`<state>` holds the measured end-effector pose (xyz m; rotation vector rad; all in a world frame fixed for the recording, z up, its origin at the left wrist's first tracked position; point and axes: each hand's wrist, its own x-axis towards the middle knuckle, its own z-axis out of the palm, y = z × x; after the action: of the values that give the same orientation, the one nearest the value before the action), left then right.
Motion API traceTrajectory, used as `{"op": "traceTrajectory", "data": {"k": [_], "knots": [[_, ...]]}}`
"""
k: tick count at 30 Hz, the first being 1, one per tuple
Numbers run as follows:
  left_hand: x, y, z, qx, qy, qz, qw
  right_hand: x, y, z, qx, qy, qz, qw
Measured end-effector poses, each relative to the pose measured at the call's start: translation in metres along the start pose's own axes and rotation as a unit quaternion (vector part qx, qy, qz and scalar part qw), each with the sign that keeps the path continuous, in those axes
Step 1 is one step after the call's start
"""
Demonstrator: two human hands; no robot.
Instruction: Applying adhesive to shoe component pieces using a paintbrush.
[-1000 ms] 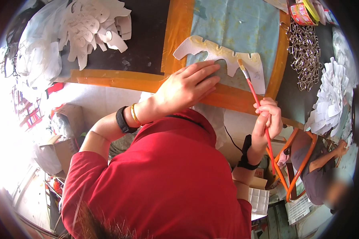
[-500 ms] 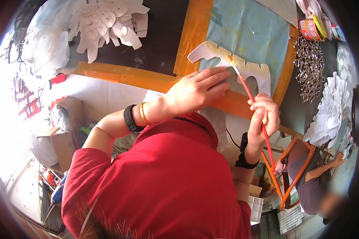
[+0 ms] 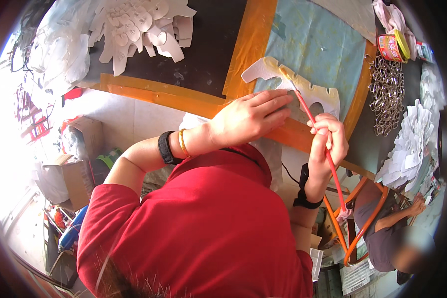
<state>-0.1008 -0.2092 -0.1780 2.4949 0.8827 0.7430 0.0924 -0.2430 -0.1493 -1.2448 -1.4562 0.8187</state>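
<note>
A white cut-out piece (image 3: 328,101) with notches and rounded openings lies on the blue-green sheet near the table's front edge. Yellowish wet-looking streaks run along its far edge. My left hand (image 3: 253,116) rests palm down at the piece's near side, its fingers stretched out flat. Between the fingers and thumb of my right hand (image 3: 331,136) is a thin paintbrush (image 3: 308,110) with a red handle, slanting up to the left. The pale bristle end touches the far edge of the piece, just beyond my left fingertips.
Orange-brown tape (image 3: 159,94) borders the dark table and the blue-green sheet (image 3: 323,39). White cut pieces (image 3: 139,27) are heaped at the far left. Metal clasps (image 3: 386,94), a tub (image 3: 390,47) and more white pieces (image 3: 407,144) lie at right. Another person (image 3: 382,228) sits beyond an orange-framed chair (image 3: 367,228).
The brush tip has shifted left along the far edge of the white piece. The whole view has moved slightly. Both hands keep nearly the same pose.
</note>
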Motion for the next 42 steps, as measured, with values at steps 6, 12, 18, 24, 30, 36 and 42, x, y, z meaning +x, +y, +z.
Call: {"op": "traceTrajectory", "data": {"k": [6, 12, 18, 24, 30, 36, 42], "knots": [[-0.001, -0.001, 0.000, -0.004, -0.015, -0.007, 1.000, -0.009, 0.005, -0.014, -0.038, -0.016, -0.031, 0.999], [0.006, -0.001, -0.004, -0.007, 0.017, -0.007, 1.000, -0.020, 0.003, -0.041, -0.024, 0.054, -0.050, 0.997], [0.025, 0.000, -0.049, -0.100, 0.046, -0.048, 0.993, -0.010, -0.006, -0.075, -0.061, 0.173, -0.061, 0.981], [0.026, -0.030, -0.069, -0.018, -0.038, -0.282, 0.958, 0.037, -0.003, -0.127, -0.316, 0.110, -0.037, 0.942], [0.036, -0.033, -0.071, -0.042, -0.065, -0.326, 0.942, 0.031, 0.003, -0.094, -0.353, -0.087, -0.136, 0.922], [0.033, -0.036, -0.071, -0.061, -0.064, -0.325, 0.941, 0.021, 0.010, -0.061, -0.341, -0.080, -0.083, 0.933], [0.032, -0.039, -0.074, -0.129, -0.021, -0.143, 0.981, 0.022, 0.019, -0.061, -0.321, -0.067, -0.026, 0.944]]}}
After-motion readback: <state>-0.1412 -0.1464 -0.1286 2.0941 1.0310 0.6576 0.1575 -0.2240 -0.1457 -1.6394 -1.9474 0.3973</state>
